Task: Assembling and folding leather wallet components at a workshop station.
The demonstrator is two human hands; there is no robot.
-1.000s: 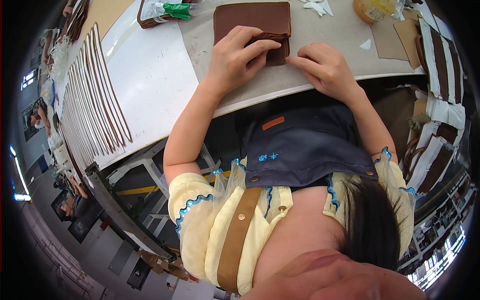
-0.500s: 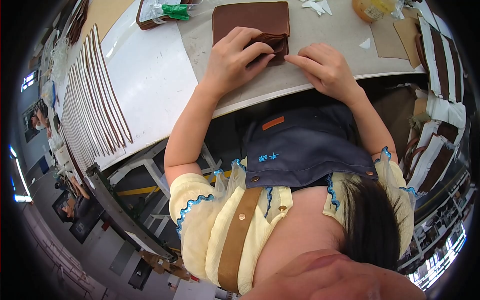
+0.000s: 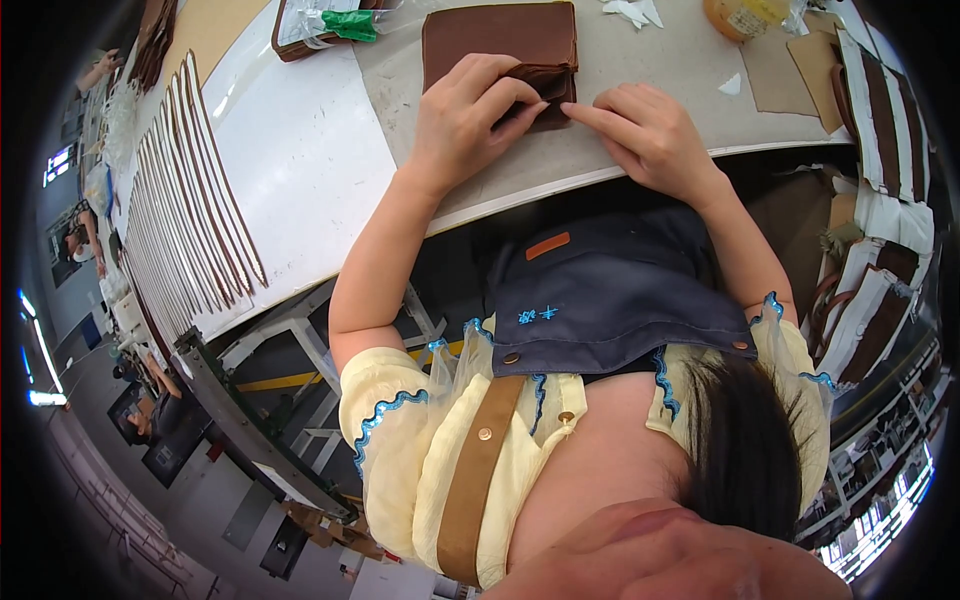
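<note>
A stack of thin brown leather pieces, roughly square, lies on the grey table covering in front of me. My left hand is closed at its near edge, thumb and fingers holding up the upper layers so that a dark gap shows below them. Lower layers stay on the table beneath my fingertips. My right hand is to the right, its index fingertip reaching the near right corner of the stack. The other fingers of that hand are curled in, and whatever they may hold is hidden.
Many long thin brown strips lie in a row on the table's white left part. A bundle with green tape is at the far left, a container with yellow contents at the far right. White scraps lie between.
My right hand has shifted slightly left, bringing its index fingertip to the corner of the leather stack. My left hand has hardly moved.
</note>
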